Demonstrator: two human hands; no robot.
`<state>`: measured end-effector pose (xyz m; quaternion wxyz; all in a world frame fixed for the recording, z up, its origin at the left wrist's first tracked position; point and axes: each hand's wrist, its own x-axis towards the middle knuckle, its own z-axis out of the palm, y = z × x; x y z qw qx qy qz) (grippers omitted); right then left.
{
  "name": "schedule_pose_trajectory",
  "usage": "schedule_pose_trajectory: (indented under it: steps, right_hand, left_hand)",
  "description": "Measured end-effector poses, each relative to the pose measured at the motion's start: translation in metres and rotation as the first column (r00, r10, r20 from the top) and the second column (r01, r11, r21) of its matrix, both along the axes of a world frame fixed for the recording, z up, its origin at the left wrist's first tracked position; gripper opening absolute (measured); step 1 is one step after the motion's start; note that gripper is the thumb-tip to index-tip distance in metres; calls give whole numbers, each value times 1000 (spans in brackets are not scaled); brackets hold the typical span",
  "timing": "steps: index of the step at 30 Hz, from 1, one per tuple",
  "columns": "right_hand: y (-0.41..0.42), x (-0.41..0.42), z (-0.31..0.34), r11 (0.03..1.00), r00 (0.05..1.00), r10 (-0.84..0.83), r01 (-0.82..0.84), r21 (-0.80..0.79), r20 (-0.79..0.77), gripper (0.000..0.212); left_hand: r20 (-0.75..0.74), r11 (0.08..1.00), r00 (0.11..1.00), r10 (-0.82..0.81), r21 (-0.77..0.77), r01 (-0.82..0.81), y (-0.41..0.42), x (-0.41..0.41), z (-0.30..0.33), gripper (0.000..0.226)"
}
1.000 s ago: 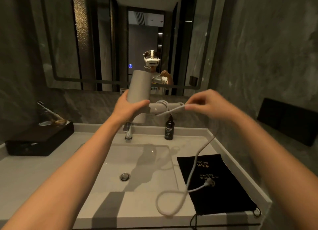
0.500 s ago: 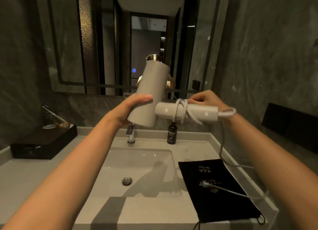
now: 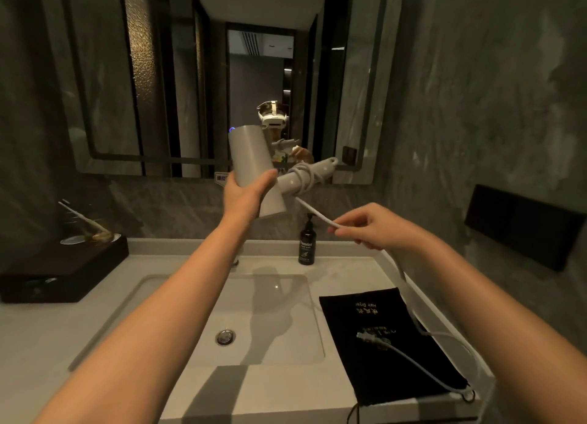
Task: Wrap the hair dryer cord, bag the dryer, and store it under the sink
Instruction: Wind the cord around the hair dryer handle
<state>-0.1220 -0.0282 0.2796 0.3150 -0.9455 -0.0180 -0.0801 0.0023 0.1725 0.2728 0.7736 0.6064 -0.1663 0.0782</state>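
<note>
Above the sink (image 3: 178, 299), left hand (image 3: 246, 196) gripping upright hair dryer (image 3: 254, 169), handle rightward; right hand (image 3: 371, 228) pinching cord (image 3: 314, 212).

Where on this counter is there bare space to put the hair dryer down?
Bare countertop lies left of the sink basin, in front of the dark tray. The front edge below the basin is bare too. The right side is crowded: the black bag with the plug on it, and the soap bottle behind.
</note>
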Motion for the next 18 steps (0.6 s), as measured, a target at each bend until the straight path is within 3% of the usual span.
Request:
schedule_pose_trajectory:
  steps: [3, 5, 9, 12, 15, 18]
  right_hand:
    - [-13, -8, 17, 993, 999, -9, 13, -118, 36, 11]
    - [-19, -9, 29, 987, 992, -26, 46, -154, 127, 11]
    - [-23, 1, 47, 990, 943, -35, 79, -121, 331, 10]
    - [-25, 12, 58, 993, 920, -30, 74, -97, 392, 10]
    - [-26, 21, 57, 992, 923, -19, 65, -106, 385, 14]
    - [-26, 26, 47, 996, 933, -42, 67, -59, 357, 12]
  left_hand:
    - [83, 977, 991, 106, 178, -119, 5, 9, -10, 68]
    - [113, 947, 989, 90, 297, -120, 11, 12, -16, 68]
    - [128, 887, 980, -154, 454, 80, 22, 7, -19, 63]
    - [123, 796, 927, -353, 560, 229, 28, 0, -14, 67]
    - [66, 737, 865, -497, 559, 381, 33, -7, -4, 66]
    - [45, 733, 831, -555, 499, 463, 35, -14, 4, 65]
